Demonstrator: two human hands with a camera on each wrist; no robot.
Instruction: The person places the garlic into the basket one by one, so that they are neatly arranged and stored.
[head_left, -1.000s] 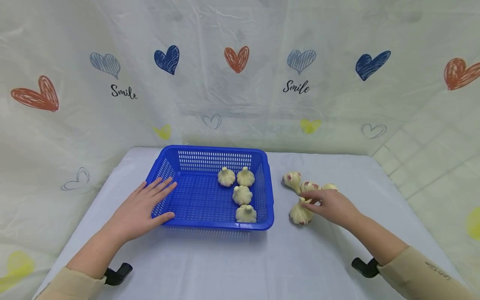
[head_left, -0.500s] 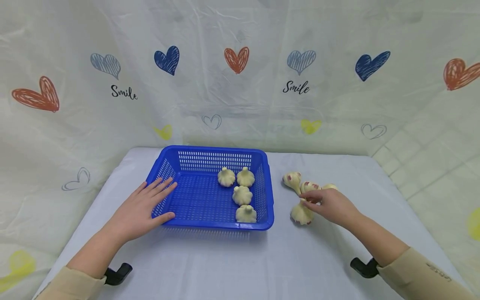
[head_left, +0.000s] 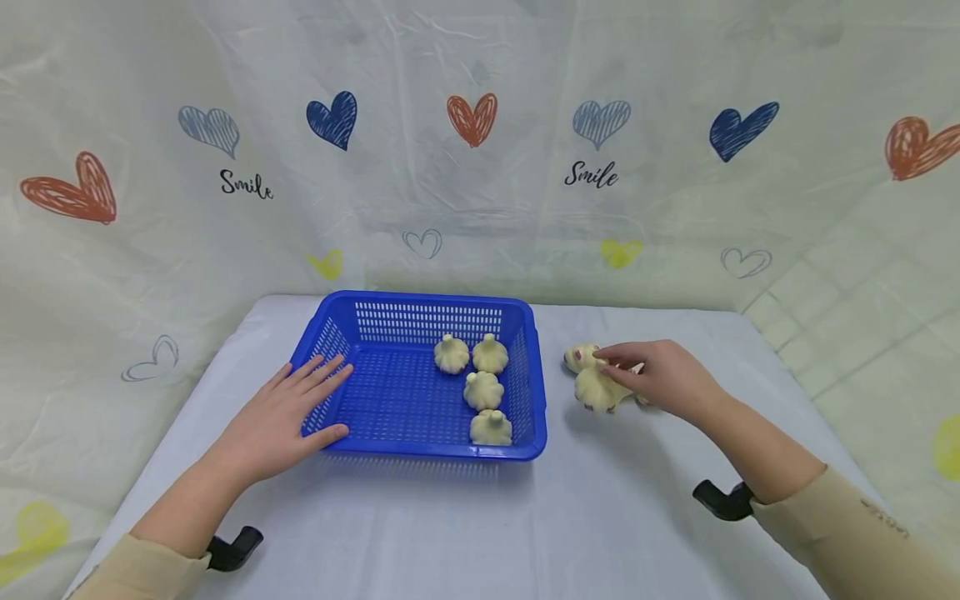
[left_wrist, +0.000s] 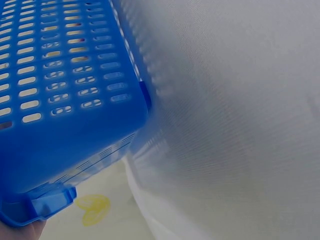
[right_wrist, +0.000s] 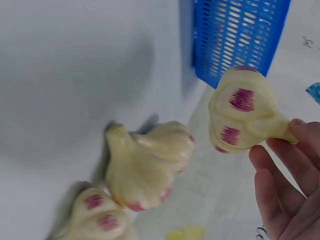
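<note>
White cloth (head_left: 435, 533), fine-woven, laid flat. Blue basket (head_left: 397, 392), rectangular, slotted plastic; side rim touched by left hand (head_left: 281, 412), fingers straight, spread, unclenched. Ribbed garlic bulb (right_wrist: 245, 112), rosy-hatched, pinched by neck in right hand (head_left: 660, 375), held above cloth right of basket. Four pale bulbs (head_left: 483, 390) contained in basket; loose bulbs (right_wrist: 135, 175), teardrop-shaped, bunched on cloth.

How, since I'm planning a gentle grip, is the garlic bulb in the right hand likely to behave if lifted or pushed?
The garlic bulb looks stiff: pinched by its narrow stem, it shows no sagging in the right hand. Its rounded sides suggest it could roll when pushed. The smooth surface may be slightly slippery.
</note>
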